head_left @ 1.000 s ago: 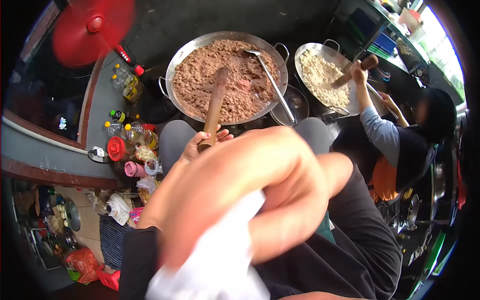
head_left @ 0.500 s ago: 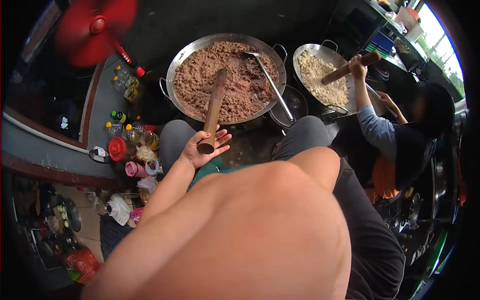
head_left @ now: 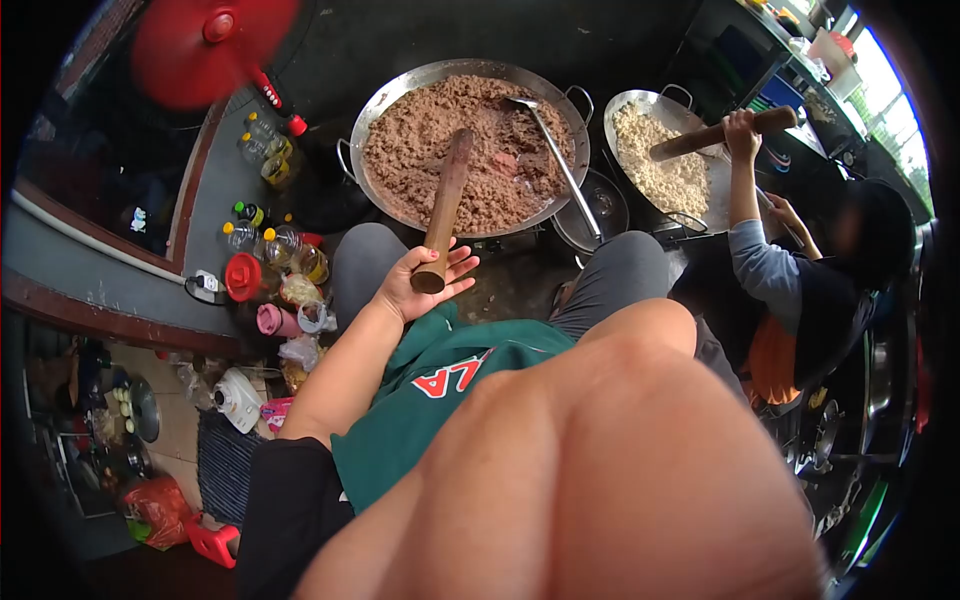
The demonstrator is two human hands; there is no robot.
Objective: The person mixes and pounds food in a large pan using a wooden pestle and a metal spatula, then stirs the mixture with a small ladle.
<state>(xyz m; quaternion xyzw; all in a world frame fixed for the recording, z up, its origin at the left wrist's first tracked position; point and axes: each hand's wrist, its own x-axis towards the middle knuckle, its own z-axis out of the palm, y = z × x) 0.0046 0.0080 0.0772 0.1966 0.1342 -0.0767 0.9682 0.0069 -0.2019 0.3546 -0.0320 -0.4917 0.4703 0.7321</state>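
My left hand (head_left: 408, 286) supports a thick wooden pestle (head_left: 446, 205), its near end between the thumb and loosely stretched fingers. The pestle's far end lies over brown crumbly minced food (head_left: 400, 150) in a big wok (head_left: 355, 185). A long-handled metal spatula (head_left: 560, 165) leans in the same wok, its handle out over the near right rim. My bent right arm (head_left: 620, 440) fills the foreground, close to the camera, and its hand is out of view.
At right, another person (head_left: 775, 270) holds a wooden pestle (head_left: 725, 134) in a smaller wok (head_left: 722, 200) of pale crumbly food. A round pan (head_left: 590, 215) sits between the woks. Bottles (head_left: 285, 255) and a red lid (head_left: 242, 276) stand left. A red fan (head_left: 215, 40) spins above.
The view has shifted, so the woks and fan appear farther right and slightly higher. My right arm has moved right and down in view, exposing my green shirt. My left hand keeps the pestle.
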